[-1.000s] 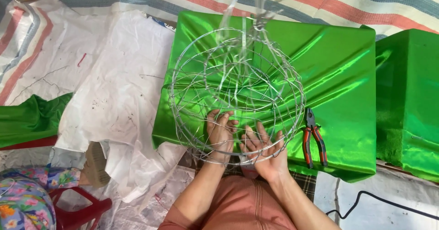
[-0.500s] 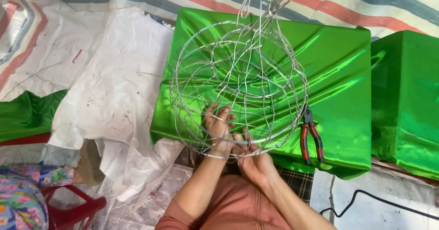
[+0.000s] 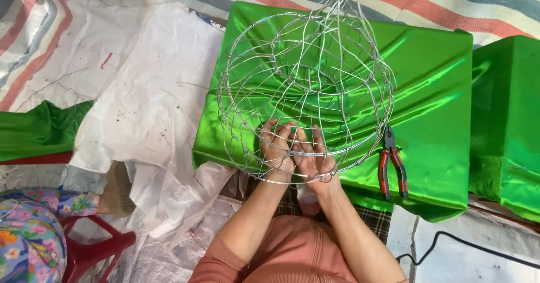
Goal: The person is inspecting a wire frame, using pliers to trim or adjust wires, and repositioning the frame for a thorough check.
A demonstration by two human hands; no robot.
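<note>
A round wire frame (image 3: 306, 86), shaped like a ball of silver hoops and crossing wires, stands over a shiny green cloth (image 3: 433, 86). My left hand (image 3: 275, 147) and my right hand (image 3: 312, 159) are side by side inside the frame's near lower rim. The fingers of both are curled around thin wires there. The two hands touch each other. Red-handled pliers (image 3: 391, 162) lie on the green cloth just right of the frame, apart from my hands.
A white plastic sheet (image 3: 152, 97) lies to the left of the green cloth. A second green-covered block (image 3: 506, 120) stands at the right. At lower left, another person in flowered clothes (image 3: 28, 232) sits on a red stool (image 3: 95, 249). A black cable (image 3: 467, 249) runs at lower right.
The wire frame has turned and shifted a little to the right. My hands have drawn closer together on its near rim and now touch. The pliers have not moved.
</note>
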